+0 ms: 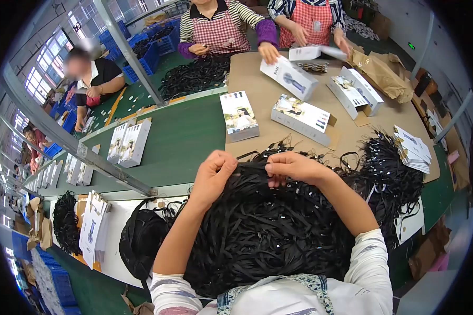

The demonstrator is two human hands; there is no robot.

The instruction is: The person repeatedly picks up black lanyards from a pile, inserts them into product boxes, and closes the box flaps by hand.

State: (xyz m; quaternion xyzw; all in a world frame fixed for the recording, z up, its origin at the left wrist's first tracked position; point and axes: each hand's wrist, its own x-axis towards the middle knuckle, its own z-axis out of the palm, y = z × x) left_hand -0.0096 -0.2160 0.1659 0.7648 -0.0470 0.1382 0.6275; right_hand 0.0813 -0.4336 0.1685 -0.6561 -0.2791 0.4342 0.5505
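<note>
**Black straps everywhere, both hands on one**

Print first: the tilted box (289, 77) in a co-worker's hand (269, 52), over at the far side of the counter (186, 128), has lettering that looks like FAN, next to a picture of a dark blue handheld gadget. Anything smaller on it is beyond me. Other boxes have photos of people and some grey side print that I can't make out.

OK, hands. Left hand (215, 176) and right hand (294, 168) are a little apart, thumbs and fingertips pinched on a black strap (253, 164) that spans the gap between them. That's just over the far side of the pile (268, 236), which spreads along the counter's near edge, right up to the wearer's clothes. A second heap (386, 165), with shiny bits, sits toward the near right corner of the cardboard (252, 65).

Room-wise: past the hands a strip of cardboard shows, then a photo box (240, 118) at its left edge and an open-ended box (302, 118) beside that. Further left, green counter shows up to more boxes (129, 142), with a slanting metal post (108, 169) cutting across. Flat cartons (412, 149) are stacked by the cardboard's right edge.
</note>
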